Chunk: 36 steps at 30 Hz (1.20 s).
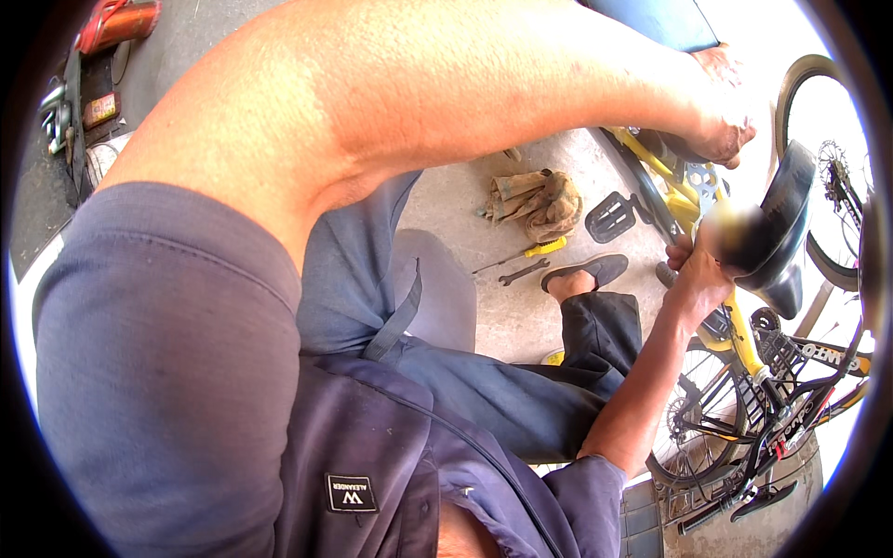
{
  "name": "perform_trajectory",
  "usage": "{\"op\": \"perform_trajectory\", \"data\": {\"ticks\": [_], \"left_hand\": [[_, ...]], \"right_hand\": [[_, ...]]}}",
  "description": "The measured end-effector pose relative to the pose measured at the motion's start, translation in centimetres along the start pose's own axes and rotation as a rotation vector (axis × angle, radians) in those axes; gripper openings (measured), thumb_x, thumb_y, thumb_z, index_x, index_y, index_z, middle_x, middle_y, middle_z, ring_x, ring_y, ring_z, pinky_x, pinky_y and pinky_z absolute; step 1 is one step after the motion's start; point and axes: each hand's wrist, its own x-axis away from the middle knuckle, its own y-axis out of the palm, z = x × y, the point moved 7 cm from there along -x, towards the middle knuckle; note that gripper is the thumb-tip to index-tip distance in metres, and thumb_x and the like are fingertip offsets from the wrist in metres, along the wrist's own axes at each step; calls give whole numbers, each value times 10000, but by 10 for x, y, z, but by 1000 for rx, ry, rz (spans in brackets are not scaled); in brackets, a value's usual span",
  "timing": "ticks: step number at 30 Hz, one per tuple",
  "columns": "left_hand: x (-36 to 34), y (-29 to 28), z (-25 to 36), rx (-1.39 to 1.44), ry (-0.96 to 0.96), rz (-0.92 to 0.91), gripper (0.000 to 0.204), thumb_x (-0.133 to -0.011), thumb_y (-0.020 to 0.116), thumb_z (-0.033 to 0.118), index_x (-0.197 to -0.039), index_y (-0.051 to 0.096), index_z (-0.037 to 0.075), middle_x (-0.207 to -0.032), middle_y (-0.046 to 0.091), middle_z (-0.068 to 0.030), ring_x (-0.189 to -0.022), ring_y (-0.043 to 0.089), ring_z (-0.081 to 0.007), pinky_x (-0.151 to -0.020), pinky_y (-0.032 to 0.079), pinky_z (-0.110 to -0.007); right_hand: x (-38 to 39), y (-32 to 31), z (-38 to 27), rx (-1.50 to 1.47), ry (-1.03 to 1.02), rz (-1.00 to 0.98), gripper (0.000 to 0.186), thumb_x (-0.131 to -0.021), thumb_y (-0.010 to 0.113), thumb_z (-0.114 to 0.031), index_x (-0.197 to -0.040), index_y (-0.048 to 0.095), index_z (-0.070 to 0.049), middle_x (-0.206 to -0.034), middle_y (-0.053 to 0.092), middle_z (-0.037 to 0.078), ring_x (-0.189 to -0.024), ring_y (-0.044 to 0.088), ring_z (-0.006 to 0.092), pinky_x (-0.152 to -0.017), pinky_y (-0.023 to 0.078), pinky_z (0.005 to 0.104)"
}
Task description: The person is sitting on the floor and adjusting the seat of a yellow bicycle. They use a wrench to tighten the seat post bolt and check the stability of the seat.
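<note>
A bicycle with a yellow frame (pixel 743 349) and a black saddle (pixel 786 228) is at the right. My right hand (pixel 699 284) is closed just left of the saddle, close against the yellow frame; what its fingers grip is hidden. My left arm crosses the top of the view. Beyond the saddle, my left hand (pixel 721 112) hangs with bent fingers near the far part of the frame and a blue surface (pixel 665 20); whether it grips anything cannot be made out. A blurred patch covers part of the saddle.
On the concrete floor lie a stained work glove (pixel 549 206), a black pedal (pixel 611 219), a yellow-handled screwdriver (pixel 546 247) and a spanner (pixel 525 272), close to my shoe (pixel 609 270). Another bicycle wheel (pixel 809 102) stands far right. A red cylinder (pixel 121 23) lies far left.
</note>
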Motion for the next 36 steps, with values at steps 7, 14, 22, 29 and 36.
{"op": "perform_trajectory", "data": {"ticks": [7,14,22,29,36], "left_hand": [[12,0,-3,-11,7,-17,510,-837,540,364,-1229,522,37,-1244,535,-206,-1171,494,-327,-997,349,-451],[2,10,-2,13,-4,-1,511,-839,538,364,-1231,521,37,-1254,528,-210,-1176,489,-331,-999,347,-454],[-20,22,0,-95,63,70,458,-846,530,377,-1160,554,45,-1139,570,-182,-1074,531,-297,-929,384,-430],[-2,0,4,-63,41,0,471,-847,529,379,-1176,544,42,-1152,567,-180,-1089,525,-297,-939,378,-433],[8,-11,6,-66,27,-31,486,-847,528,381,-1192,533,39,-1165,565,-179,-1104,518,-297,-949,371,-436]], "right_hand": [[4,3,2,41,14,-15,284,-873,638,-238,-913,578,37,-634,599,101,-448,560,137,-405,436,229],[4,-1,0,46,45,12,271,-865,654,-266,-909,575,-10,-617,593,66,-473,541,105,-423,398,211],[9,4,3,98,22,-3,271,-878,616,-282,-901,564,-17,-602,591,62,-456,541,104,-417,400,208],[14,10,2,53,57,-66,281,-887,591,-300,-917,567,-22,-596,586,59,-433,539,111,-399,402,209],[17,15,7,60,92,-100,281,-904,570,-287,-921,563,-6,-605,590,71,-437,549,124,-396,412,219]]}}
